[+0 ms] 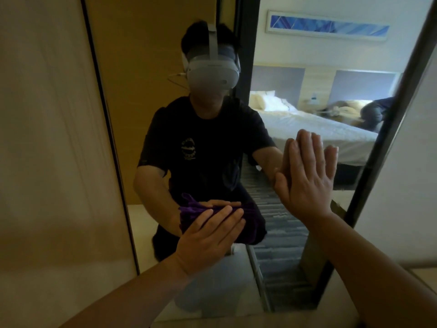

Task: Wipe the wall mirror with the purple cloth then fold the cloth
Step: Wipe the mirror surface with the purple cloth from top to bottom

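Note:
A tall wall mirror (pixel 179 129) with a thin dark frame fills the middle of the head view. My left hand (pixel 208 237) lies flat on a bunched purple cloth (pixel 250 228), pressing it against the lower part of the glass. The cloth shows around my fingers, mostly to their right and above. My right hand (pixel 307 178) rests flat on the glass with fingers together and pointing up, to the right of the cloth and higher, holding nothing. Both hands are doubled by their reflections.
The mirror reflects a person wearing a headset, a wooden door and a room with two beds. A beige wall panel (pixel 47 150) stands left of the mirror and a pale wall (pixel 406 185) to its right. The mirror's lower edge (pixel 248 316) is near the floor.

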The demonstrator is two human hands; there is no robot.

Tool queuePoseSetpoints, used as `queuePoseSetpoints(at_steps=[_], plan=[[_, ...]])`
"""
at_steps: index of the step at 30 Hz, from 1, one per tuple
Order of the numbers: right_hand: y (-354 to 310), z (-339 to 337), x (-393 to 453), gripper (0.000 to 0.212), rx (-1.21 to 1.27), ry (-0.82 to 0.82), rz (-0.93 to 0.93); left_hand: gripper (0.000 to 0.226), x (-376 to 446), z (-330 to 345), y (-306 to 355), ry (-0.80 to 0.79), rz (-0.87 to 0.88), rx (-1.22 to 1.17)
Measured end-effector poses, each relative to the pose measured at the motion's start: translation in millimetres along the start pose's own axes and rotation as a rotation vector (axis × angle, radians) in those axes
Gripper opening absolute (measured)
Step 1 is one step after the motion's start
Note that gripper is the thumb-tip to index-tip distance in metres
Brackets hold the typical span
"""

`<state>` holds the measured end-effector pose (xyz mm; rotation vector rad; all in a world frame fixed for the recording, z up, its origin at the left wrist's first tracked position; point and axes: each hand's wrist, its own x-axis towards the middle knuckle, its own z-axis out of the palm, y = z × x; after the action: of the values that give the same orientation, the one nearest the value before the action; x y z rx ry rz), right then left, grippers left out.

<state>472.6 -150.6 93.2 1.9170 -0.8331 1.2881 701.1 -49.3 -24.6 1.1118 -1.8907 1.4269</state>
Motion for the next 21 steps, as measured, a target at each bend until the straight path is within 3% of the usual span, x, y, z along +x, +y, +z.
queuePoseSetpoints(at_steps=[6, 11, 16, 21], plan=[[13.1, -21.0, -4.1, 0.063, 0.122, -0.104, 0.026, 0.040, 8.0, -10.4, -11.7, -0.088, 0.033, -0.017], [38.9, -12.4, -10.4, 0.065, -0.010, -0.178, 0.023, 0.045, 21.7, -16.1, -1.2, -0.077, -0.048, 0.000], [45.6, -2.0, -11.6, 0.065, -0.012, -0.134, -0.026, 0.049, 133.5, -46.1, -23.8, 0.141, -0.254, -0.042], [44.1, -14.8, -9.6, 0.060, 0.116, -0.106, -0.028, 0.045, 257.5, -67.7, -62.0, 0.231, -0.290, 0.016]])
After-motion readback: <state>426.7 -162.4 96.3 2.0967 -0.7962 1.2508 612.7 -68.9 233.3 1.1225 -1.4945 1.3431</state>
